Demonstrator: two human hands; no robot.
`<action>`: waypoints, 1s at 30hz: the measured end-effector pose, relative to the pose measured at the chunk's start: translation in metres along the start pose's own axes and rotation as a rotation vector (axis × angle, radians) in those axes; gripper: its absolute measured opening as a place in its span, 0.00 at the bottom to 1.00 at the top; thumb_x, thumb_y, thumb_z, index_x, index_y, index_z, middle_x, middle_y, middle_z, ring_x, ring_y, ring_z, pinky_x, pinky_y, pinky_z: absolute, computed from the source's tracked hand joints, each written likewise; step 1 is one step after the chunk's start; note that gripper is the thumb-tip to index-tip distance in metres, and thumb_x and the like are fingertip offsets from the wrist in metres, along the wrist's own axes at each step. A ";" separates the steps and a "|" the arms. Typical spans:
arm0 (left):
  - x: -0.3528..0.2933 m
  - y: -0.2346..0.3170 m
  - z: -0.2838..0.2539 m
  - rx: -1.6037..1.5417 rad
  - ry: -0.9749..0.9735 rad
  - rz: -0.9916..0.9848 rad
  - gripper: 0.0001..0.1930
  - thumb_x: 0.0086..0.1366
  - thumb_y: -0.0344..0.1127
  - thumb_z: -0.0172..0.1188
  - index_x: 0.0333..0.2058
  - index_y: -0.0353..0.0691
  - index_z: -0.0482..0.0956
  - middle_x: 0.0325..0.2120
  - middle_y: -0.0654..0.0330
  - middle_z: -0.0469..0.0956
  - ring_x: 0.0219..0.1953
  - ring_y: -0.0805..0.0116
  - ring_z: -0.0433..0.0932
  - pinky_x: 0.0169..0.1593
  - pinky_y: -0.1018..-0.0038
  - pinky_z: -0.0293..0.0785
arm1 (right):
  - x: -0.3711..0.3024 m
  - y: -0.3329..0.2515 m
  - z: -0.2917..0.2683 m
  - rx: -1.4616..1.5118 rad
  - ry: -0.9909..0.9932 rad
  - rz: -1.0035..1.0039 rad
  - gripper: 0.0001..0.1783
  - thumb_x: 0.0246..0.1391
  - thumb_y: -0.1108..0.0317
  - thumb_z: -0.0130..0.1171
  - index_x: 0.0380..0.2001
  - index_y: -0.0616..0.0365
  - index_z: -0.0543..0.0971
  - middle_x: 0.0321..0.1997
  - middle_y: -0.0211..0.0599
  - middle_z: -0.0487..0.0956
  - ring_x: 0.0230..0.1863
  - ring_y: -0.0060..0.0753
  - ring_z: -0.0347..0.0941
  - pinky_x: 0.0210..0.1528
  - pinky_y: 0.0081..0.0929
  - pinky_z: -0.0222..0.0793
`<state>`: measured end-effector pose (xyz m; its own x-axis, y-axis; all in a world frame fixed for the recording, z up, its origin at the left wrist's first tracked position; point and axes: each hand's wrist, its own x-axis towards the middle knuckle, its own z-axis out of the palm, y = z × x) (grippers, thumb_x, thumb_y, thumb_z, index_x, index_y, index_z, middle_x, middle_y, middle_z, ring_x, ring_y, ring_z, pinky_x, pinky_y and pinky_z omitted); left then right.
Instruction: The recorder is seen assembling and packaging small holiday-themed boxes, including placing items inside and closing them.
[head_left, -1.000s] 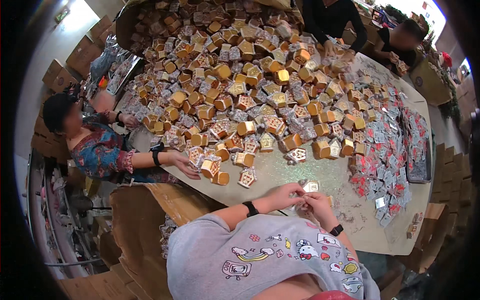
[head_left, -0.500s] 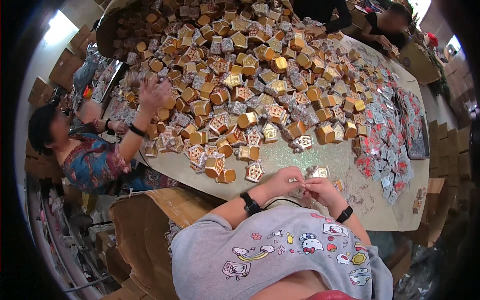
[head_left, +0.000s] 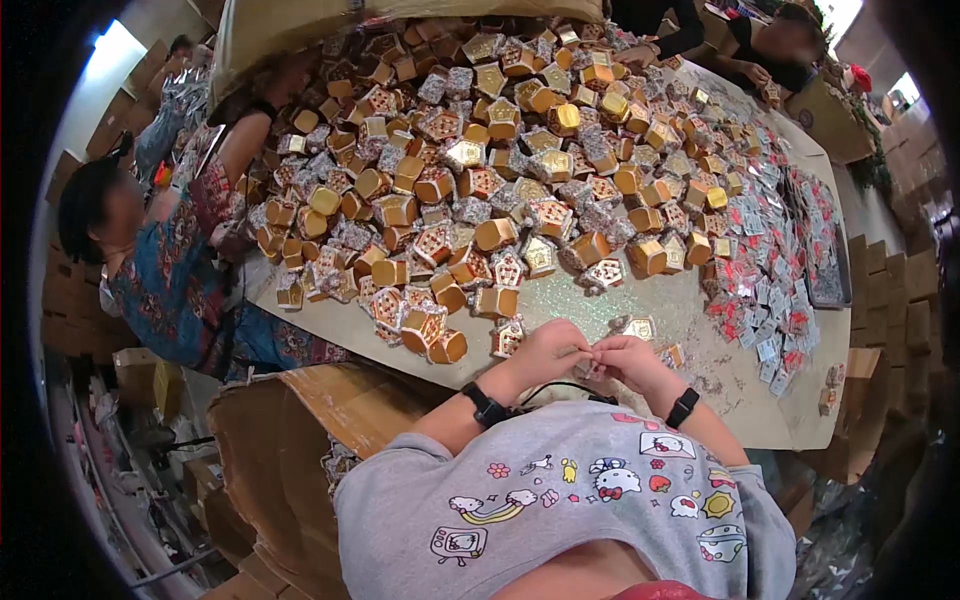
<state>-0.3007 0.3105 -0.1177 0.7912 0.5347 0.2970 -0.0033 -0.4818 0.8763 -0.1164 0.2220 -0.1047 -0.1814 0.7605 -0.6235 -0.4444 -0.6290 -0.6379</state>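
Observation:
My left hand (head_left: 556, 352) and my right hand (head_left: 634, 360) meet at the near edge of the table, fingertips pinched together. Whatever small thing lies between them is mostly hidden, so I cannot make it out. Just beyond my fingers lies a gold-faced house ornament (head_left: 638, 327) with a glittery edge. Another small house ornament (head_left: 670, 355) is close to my right hand. Beside my left hand rests a red-and-white patterned house ornament (head_left: 508, 337).
A large pile of house ornaments (head_left: 490, 180) covers most of the table (head_left: 590, 302). Small packets with pale cards and red bits (head_left: 770, 300) spread at right, beside a dark tray (head_left: 828, 270). A co-worker (head_left: 160, 270) stands left; others work at the far right. Cardboard box (head_left: 270, 440) at near left.
The left co-worker's arm has gone from over the pile toward the far-left corner, where a large cardboard piece now shows more along the far edge. My hands stay together, fingers slightly shifted.

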 end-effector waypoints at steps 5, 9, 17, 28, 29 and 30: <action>0.003 -0.022 -0.041 0.332 0.201 0.008 0.13 0.50 0.35 0.64 0.34 0.39 0.76 0.36 0.55 0.73 0.44 0.54 0.69 0.50 0.63 0.64 | 0.009 -0.004 0.006 -0.051 0.048 -0.017 0.06 0.50 0.75 0.56 0.32 0.66 0.77 0.25 0.33 0.77 0.24 0.21 0.71 0.28 0.16 0.69; 0.010 -0.056 -0.096 0.759 0.429 -0.114 0.21 0.49 0.36 0.63 0.43 0.40 0.72 0.38 0.54 0.73 0.46 0.53 0.69 0.50 0.61 0.64 | 0.018 -0.006 -0.002 -0.054 0.097 -0.028 0.05 0.49 0.74 0.56 0.31 0.64 0.78 0.24 0.32 0.77 0.24 0.20 0.72 0.27 0.15 0.67; 0.005 -0.103 -0.116 0.802 0.281 -0.266 0.23 0.50 0.34 0.59 0.47 0.38 0.71 0.39 0.52 0.74 0.47 0.53 0.69 0.49 0.59 0.65 | 0.040 -0.020 0.015 -0.130 0.092 -0.004 0.06 0.49 0.74 0.56 0.31 0.65 0.78 0.24 0.31 0.76 0.23 0.18 0.70 0.27 0.14 0.66; 0.006 -0.080 -0.129 0.674 0.164 -0.326 0.19 0.49 0.32 0.58 0.43 0.36 0.72 0.43 0.48 0.70 0.49 0.51 0.66 0.52 0.59 0.62 | 0.072 -0.037 0.026 -0.174 0.127 0.047 0.07 0.49 0.74 0.57 0.32 0.64 0.79 0.24 0.29 0.76 0.23 0.17 0.69 0.27 0.15 0.66; 0.002 -0.071 -0.136 0.675 0.112 -0.304 0.21 0.49 0.33 0.59 0.44 0.37 0.71 0.45 0.50 0.67 0.51 0.51 0.64 0.54 0.58 0.60 | 0.077 -0.037 0.025 -0.181 0.133 0.046 0.07 0.49 0.74 0.57 0.32 0.64 0.79 0.24 0.29 0.77 0.24 0.17 0.70 0.28 0.15 0.66; -0.001 -0.056 -0.149 0.730 0.119 -0.233 0.22 0.48 0.34 0.60 0.45 0.39 0.71 0.45 0.51 0.68 0.51 0.51 0.63 0.55 0.55 0.58 | 0.082 -0.038 0.026 -0.189 0.133 0.046 0.07 0.49 0.74 0.57 0.32 0.65 0.79 0.24 0.29 0.77 0.24 0.17 0.70 0.28 0.15 0.66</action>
<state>-0.3926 0.4403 -0.1110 0.6509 0.7293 0.2110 0.5915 -0.6614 0.4612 -0.1377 0.3125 -0.1199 -0.0744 0.7105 -0.6998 -0.2643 -0.6907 -0.6731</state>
